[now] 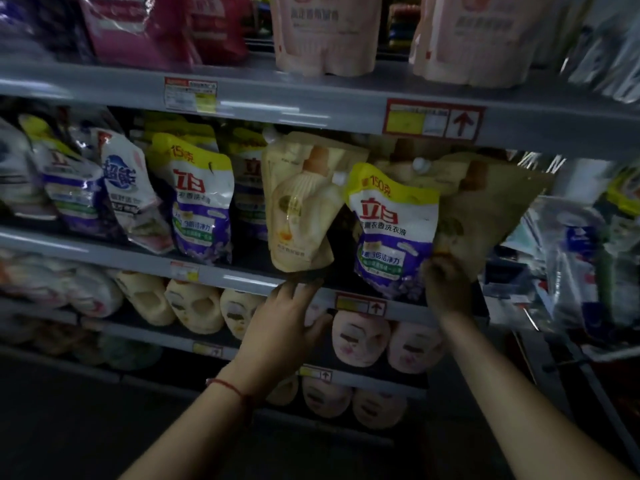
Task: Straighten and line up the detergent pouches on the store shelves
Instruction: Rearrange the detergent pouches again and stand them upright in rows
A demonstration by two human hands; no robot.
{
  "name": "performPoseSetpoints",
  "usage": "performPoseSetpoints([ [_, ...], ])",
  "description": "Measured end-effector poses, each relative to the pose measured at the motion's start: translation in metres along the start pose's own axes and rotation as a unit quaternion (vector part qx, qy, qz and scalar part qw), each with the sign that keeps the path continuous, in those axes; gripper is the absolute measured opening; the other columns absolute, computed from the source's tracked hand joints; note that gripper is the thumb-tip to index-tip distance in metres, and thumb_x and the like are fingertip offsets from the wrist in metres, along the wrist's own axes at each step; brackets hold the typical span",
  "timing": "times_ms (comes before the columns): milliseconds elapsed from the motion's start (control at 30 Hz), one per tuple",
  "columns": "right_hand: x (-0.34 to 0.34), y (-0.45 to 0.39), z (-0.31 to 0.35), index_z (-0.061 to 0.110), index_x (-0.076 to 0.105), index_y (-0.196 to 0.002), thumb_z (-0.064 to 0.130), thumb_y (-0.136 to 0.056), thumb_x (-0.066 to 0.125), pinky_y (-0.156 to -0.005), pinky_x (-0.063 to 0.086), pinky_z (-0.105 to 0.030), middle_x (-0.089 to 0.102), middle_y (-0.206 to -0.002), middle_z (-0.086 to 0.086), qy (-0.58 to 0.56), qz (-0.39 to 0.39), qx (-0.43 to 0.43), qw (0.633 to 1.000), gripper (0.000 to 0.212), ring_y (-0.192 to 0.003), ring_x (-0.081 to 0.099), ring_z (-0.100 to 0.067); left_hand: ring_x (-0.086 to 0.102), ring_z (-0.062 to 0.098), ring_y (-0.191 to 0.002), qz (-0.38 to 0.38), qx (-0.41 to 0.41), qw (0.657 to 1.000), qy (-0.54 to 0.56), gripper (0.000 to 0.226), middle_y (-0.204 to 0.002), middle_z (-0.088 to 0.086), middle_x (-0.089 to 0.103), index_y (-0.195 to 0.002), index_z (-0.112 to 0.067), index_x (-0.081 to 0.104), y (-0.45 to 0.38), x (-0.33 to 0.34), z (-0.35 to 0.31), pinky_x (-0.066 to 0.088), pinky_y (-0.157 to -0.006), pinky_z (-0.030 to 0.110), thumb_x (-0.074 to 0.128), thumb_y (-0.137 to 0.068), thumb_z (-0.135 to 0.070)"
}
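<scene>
Dim store aisle, head view looking at grey metal shelves (242,268).

Middle shelf: a row of detergent pouches, most leaning. A cream pouch (299,209) tilts with its base at the shelf's front edge. Just right of it, a white, yellow and purple pouch (393,230) stands tilted, top leaning left. Behind and right of that, a tan pouch (485,216) leans steeply. Further left, another white and purple pouch (202,206) and a blue-lettered pouch (128,192) lean against each other.

Left hand (287,323): fingers spread and nearly straight, tips at the shelf edge just below the cream pouch's base; contact with the pouch itself cannot be told. Red string (228,386) around the wrist.

Right hand (446,285): fingers curled, gripping at the lower corner where the purple pouch and tan pouch meet; which one it has hold of cannot be told in the dark.

Upper shelf: pink pouches (325,32). Lower shelves: pale jugs (194,306), blurred.
</scene>
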State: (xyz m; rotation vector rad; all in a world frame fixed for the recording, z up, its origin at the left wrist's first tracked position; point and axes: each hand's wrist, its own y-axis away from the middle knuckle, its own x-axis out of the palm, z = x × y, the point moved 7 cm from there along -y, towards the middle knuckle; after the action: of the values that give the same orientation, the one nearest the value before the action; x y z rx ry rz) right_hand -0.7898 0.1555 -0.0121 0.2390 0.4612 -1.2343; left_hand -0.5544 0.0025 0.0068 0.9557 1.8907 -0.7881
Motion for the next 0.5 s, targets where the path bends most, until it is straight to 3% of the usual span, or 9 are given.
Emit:
performPoseSetpoints([
  [167, 0.008, 0.005, 0.021, 0.005, 0.056, -0.11, 0.026, -0.104, 0.041, -0.056, 0.038, -0.017, 0.059, -0.098, -0.003, -0.088, -0.025, 0.011, 0.996, 0.026, -0.08, 0.056, -0.017, 0.038, 0.021, -0.139, 0.011, -0.06, 0.995, 0.076, 0.058, -0.153, 0.002, 0.038, -0.148, -0.031, 0.037, 0.009, 0.008, 0.01, 0.041, -0.107, 0.042, 0.053, -0.095, -0.051],
  [300, -0.003, 0.028, 0.041, 0.014, 0.056, -0.105, 0.032, -0.103, 0.043, -0.055, 0.044, -0.02, 0.064, -0.086, 0.009, -0.15, -0.027, 0.001, 0.988, 0.022, -0.076, 0.064, -0.009, 0.045, 0.009, -0.13, 0.022, -0.088, 0.977, 0.193, 0.052, -0.139, -0.009, 0.05, -0.143, -0.03, 0.047, 0.015, 0.022, 0.012, 0.043, -0.103, 0.029, 0.057, -0.095, -0.047],
  [400, -0.017, 0.051, 0.062, 0.021, 0.055, -0.095, 0.031, -0.102, 0.047, -0.055, 0.049, -0.021, 0.069, -0.086, 0.004, -0.172, -0.008, -0.03, 0.985, 0.015, -0.071, 0.068, -0.008, 0.05, -0.005, -0.115, 0.058, -0.116, 0.934, 0.333, 0.029, -0.12, -0.024, 0.053, -0.124, -0.043, 0.05, 0.021, 0.036, 0.004, 0.042, -0.088, 0.011, 0.058, -0.096, -0.041],
  [500, -0.026, 0.075, 0.077, 0.019, 0.054, -0.089, 0.028, -0.102, 0.048, -0.056, 0.054, -0.029, 0.071, -0.079, -0.001, -0.182, 0.016, -0.031, 0.983, 0.017, -0.065, 0.07, -0.012, 0.058, -0.011, -0.109, 0.086, -0.137, 0.86, 0.484, 0.018, -0.111, -0.028, 0.064, -0.112, -0.045, 0.057, 0.029, 0.047, 0.001, 0.046, -0.086, 0.011, 0.057, -0.095, -0.048],
])
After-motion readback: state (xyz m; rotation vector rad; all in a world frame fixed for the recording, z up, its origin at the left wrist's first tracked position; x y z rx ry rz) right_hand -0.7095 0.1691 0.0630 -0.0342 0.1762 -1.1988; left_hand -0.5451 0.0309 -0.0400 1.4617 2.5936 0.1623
